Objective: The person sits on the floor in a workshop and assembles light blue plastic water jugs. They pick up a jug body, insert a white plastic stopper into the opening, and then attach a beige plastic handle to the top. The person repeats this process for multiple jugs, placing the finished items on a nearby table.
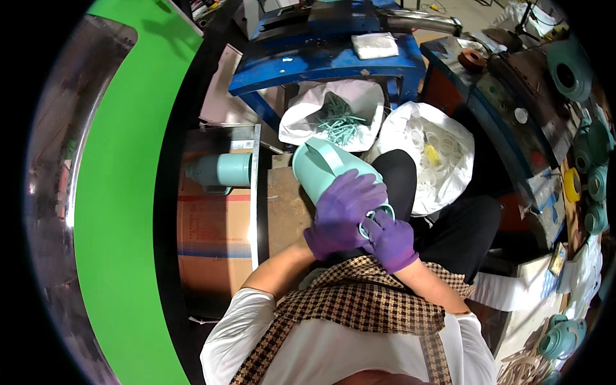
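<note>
A teal plastic jug with a broad loop handle lies tilted across my lap, its wide end pointing away to the upper left. My left hand, in a purple glove, is closed over the jug's side below the handle. At the near end shows a round teal rim. My right hand, gloved in purple too, is closed with bent fingers at that rim. What lies between its fingertips is hidden.
A second teal jug lies at the cardboard box on the left. Ahead stand a white sack of teal strips and another sack with clear rings. Beyond is a blue table; more teal parts line the right side.
</note>
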The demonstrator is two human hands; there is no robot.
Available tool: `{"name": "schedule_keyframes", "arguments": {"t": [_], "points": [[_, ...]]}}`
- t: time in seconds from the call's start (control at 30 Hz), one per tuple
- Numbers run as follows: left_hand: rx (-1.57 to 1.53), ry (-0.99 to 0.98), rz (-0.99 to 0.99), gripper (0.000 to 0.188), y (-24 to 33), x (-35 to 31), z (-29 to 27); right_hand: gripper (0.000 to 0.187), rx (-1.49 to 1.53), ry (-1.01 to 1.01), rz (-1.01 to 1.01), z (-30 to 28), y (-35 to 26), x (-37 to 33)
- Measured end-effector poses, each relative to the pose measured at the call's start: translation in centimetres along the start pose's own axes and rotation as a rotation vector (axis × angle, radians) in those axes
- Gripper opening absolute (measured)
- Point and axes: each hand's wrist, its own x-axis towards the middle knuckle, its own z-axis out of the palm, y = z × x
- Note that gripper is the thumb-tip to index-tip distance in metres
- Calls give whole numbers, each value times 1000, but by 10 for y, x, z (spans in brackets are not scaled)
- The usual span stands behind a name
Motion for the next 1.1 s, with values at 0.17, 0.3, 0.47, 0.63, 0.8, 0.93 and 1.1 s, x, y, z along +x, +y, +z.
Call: {"name": "schedule_keyframes", "arguments": {"t": [0.17,0.3,0.47,0.63,0.8,0.93,1.1], "points": [[11,49,30,36,-77,26,5,45,129,193,-189,-37,23,37],[-68,302,-38,70,-120,52,-23,26,27,222,-17,-48,122,55],[-19,335,7,70,-114,28,-42,31,-229,-263,471,24,255,103],[-32,292,-56,66,-80,10,-57,38,-140,-291,879,134,353,88],[-50,171,-152,74,-63,-40,-63,30,-47,-151,854,106,308,106],[-178,120,-261,65,-50,-36,-48,31,165,173,610,28,256,109],[-165,188,-148,64,-52,-14,-31,19,807,122,311,-71,105,81]]}}
